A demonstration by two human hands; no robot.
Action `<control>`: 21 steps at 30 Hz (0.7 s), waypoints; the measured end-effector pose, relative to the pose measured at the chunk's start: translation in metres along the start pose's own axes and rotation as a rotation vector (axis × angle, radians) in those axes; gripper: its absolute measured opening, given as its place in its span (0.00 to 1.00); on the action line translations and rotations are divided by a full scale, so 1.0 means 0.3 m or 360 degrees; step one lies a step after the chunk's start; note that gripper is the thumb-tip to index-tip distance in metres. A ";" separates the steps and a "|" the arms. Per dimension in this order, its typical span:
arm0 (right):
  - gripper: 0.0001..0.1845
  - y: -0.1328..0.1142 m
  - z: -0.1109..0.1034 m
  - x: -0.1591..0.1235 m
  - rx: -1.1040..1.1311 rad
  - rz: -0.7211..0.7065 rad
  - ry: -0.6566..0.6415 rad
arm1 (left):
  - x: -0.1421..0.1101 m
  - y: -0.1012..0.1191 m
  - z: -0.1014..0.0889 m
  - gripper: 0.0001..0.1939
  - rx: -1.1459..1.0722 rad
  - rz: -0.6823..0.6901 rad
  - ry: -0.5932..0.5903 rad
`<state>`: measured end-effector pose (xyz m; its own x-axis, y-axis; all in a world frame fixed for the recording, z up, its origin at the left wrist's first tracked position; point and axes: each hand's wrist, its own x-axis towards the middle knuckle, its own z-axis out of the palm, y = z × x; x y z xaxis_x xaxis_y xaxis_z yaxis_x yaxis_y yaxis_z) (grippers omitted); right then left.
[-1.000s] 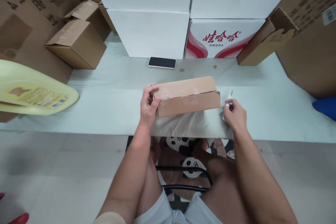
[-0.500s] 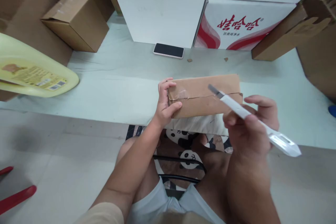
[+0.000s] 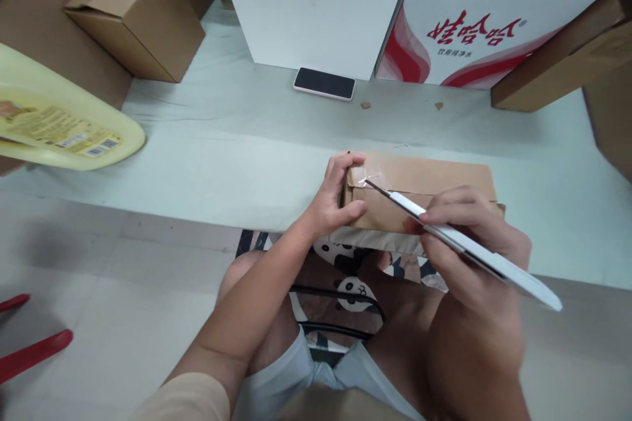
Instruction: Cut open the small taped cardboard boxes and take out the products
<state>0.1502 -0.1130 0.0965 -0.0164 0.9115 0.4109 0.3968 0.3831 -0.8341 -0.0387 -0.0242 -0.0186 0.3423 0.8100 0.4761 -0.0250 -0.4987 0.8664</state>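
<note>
A small brown cardboard box (image 3: 434, 174) lies at the table's front edge, a lengthwise seam along its top and clear tape at its left end. My left hand (image 3: 340, 194) grips that left end, fingers over the far edge and thumb on the near side. In my right hand (image 3: 469, 237) is a white utility knife (image 3: 469, 247), pinched between thumb and fingers. Its dark blade points left, and the tip meets the taped left end of the seam, close to my left fingers. My right hand hides part of the box's near right corner.
A phone (image 3: 324, 84) lies before tall white boxes (image 3: 320, 6) and a red-and-white carton (image 3: 474, 33). Two cardboard scraps, one (image 3: 439, 106) farther right, rest nearby. Brown boxes (image 3: 148, 20) and a yellow bottle (image 3: 74, 118) stand left; another carton (image 3: 548, 72) stands right.
My right hand has brought the knife left and turned it, so the blade now reaches the tape at the box's left end. The box and my left hand sit slightly farther right in view.
</note>
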 end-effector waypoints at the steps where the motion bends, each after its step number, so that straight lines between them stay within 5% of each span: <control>1: 0.10 0.002 -0.004 0.005 -0.0035 -0.0026 -0.0039 | 0.002 -0.002 0.002 0.35 -0.0017 0.0004 -0.0015; 10: 0.09 0.007 -0.021 0.011 -0.0078 -0.0032 -0.0215 | 0.007 0.007 0.007 0.36 -0.0149 -0.0068 -0.0018; 21: 0.09 0.000 -0.021 0.012 -0.0007 0.0123 -0.0178 | 0.003 0.005 0.005 0.35 -0.0077 0.0002 -0.0055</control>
<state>0.1558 -0.1107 0.1004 -0.0876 0.9494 0.3016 0.4046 0.3106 -0.8601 -0.0371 -0.0246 -0.0171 0.3747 0.7977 0.4725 -0.0705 -0.4837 0.8724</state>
